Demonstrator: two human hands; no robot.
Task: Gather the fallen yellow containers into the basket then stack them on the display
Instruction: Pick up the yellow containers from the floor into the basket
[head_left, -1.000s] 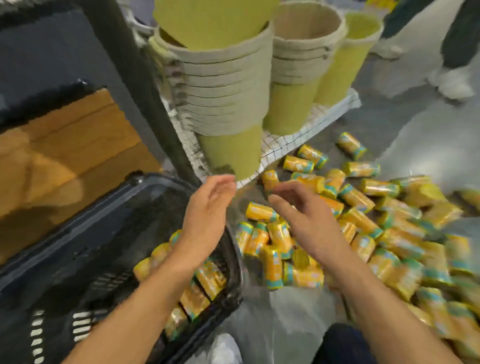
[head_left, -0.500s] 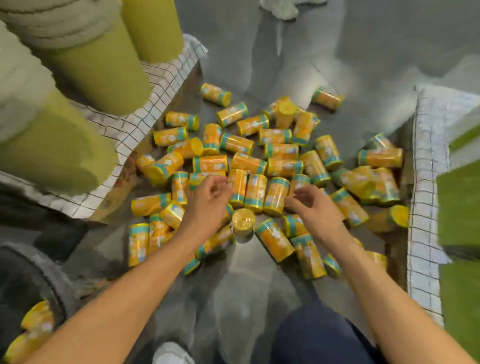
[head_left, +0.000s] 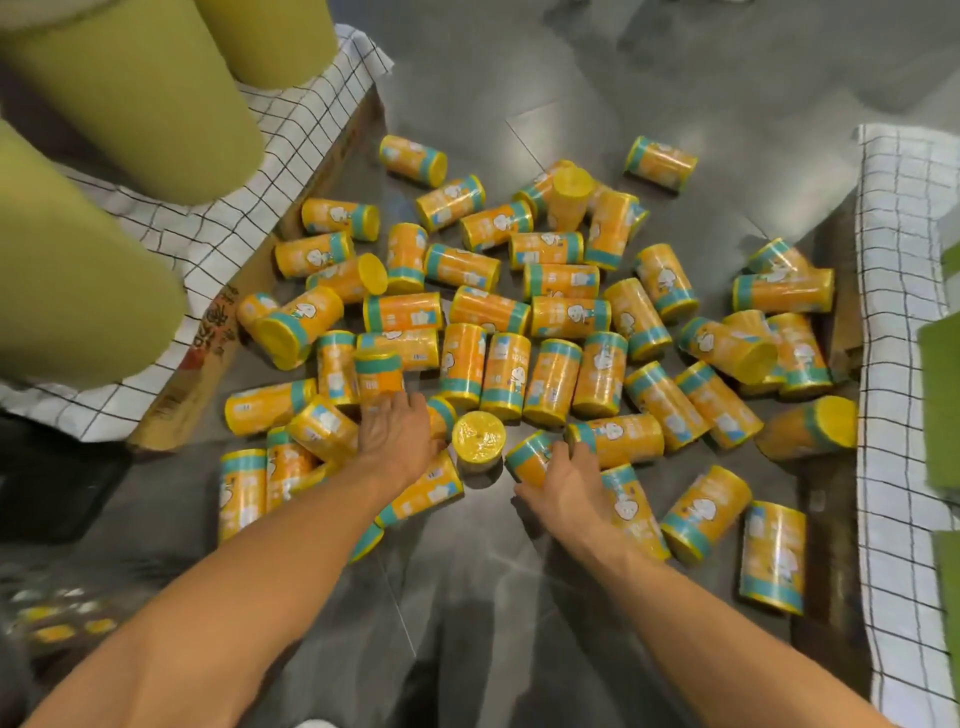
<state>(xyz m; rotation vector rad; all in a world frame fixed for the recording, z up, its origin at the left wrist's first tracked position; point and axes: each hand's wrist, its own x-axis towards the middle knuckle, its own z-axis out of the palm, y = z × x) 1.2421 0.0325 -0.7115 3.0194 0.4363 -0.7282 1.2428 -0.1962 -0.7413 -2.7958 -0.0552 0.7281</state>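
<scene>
Yellow containers (head_left: 563, 317) lie around left hand (head_left: 397, 434), gripping one, and right hand (head_left: 563, 486), gripping another.

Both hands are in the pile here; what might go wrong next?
The left hand reaches a packed-in container; pulling it may set the pile rolling across the floor. The right hand grips a lying container right beside an upright container, which it could topple.
</scene>
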